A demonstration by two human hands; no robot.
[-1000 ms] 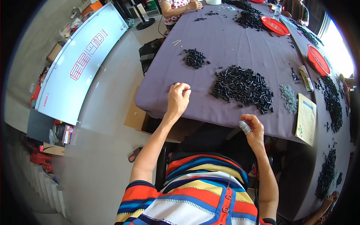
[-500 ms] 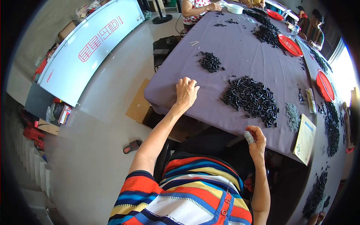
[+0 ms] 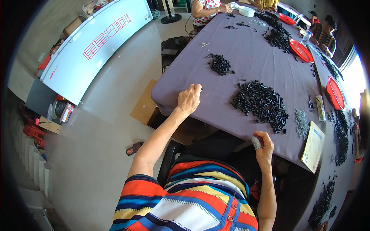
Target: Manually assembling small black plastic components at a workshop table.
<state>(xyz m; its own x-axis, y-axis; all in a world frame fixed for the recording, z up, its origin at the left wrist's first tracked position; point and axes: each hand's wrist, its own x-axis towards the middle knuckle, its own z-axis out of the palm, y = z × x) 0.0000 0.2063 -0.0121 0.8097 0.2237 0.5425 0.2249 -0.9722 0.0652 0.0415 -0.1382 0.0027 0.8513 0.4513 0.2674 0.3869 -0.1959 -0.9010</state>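
Note:
My left hand (image 3: 189,101) is closed above the near left part of the purple-grey tablecloth (image 3: 216,106). A dark bit shows by its fingertips, too small to make out. To its right lies a large pile of short black tube-like pieces (image 3: 262,104); a smaller pile of the same pieces (image 3: 220,64) is farther off. Beside the table's near edge, my right hand (image 3: 265,149) is held with curled fingers. A whitish-grey wrap (image 3: 256,143) covers one of its digits. Whatever those fingers hold, if anything, is hidden.
Right of the large pile are small clear-grey pieces (image 3: 301,123), a narrow box (image 3: 320,108) and a pale booklet (image 3: 313,147). Red trays (image 3: 301,51) and more black pieces lie farther along. Other people work at the far end. An open cardboard box (image 3: 143,104) stands below the left edge.
My left hand has drawn back slightly and turned its fingers upward; the dark bit at its fingertips shows less. My right hand keeps its pose. The whole view has shifted a little.

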